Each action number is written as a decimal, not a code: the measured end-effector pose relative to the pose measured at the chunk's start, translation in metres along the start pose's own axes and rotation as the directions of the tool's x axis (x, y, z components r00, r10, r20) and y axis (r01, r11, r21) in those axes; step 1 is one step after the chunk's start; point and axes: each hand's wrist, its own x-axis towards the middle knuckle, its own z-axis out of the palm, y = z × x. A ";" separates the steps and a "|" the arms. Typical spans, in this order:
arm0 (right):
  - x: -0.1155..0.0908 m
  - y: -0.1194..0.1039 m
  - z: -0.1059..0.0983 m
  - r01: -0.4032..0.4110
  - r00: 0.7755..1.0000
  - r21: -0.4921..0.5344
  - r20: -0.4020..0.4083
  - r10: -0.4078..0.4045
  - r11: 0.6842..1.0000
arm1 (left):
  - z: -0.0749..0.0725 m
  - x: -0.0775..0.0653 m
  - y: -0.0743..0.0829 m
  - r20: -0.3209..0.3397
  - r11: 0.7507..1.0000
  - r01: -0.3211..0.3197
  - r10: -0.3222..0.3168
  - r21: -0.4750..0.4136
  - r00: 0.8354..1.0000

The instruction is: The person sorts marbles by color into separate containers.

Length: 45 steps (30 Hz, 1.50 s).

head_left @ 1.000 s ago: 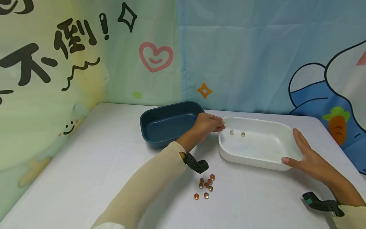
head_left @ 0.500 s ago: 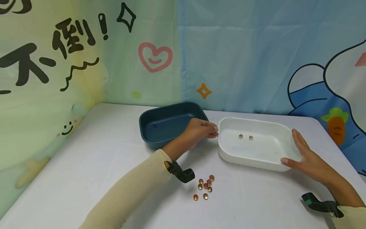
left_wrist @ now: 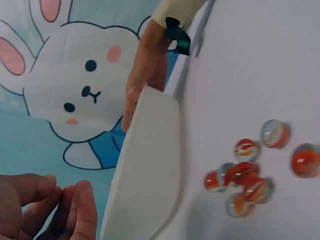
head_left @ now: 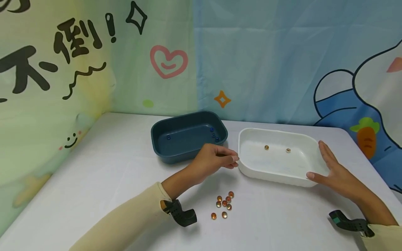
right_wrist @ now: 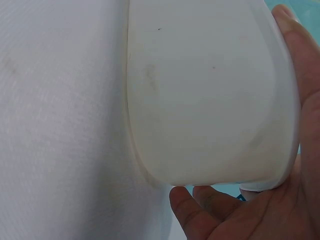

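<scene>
My right hand point(head_left: 340, 177) holds the right end of a white plastic basin point(head_left: 270, 176), thumb on the near rim and fingers along the end wall. In the right wrist view the fingers point(right_wrist: 195, 215) curve round the basin's end. Just off the basin's left end is my left hand point(head_left: 213, 160), fingers loosely bent; the left wrist view shows nothing between its fingertips. Inside the white basin lie two pale glass marbles, one amber-tinted marble point(head_left: 266, 147) and one clearer marble point(head_left: 288, 150). Several orange-red swirled marbles point(left_wrist: 245, 175) lie on the cloth nearer me.
Left of the white basin stands a dark blue basin point(head_left: 179, 153) with several blue marbles point(head_left: 216, 139) in it. A white cloth point(head_left: 110, 167) covers the table. Behind it hangs a printed curtain point(head_left: 251, 62). Both wrists carry black straps with cameras.
My left hand has come back from the white basin's far left corner, toward me and slightly left. The two marbles inside have rolled right and apart. My right hand has kept its place.
</scene>
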 end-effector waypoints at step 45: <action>0.000 0.003 0.000 0.023 1.000 0.012 -0.005 -0.023 1.000 | -0.010 -0.094 -0.075 0.023 0.926 -0.148 0.150 0.348 0.988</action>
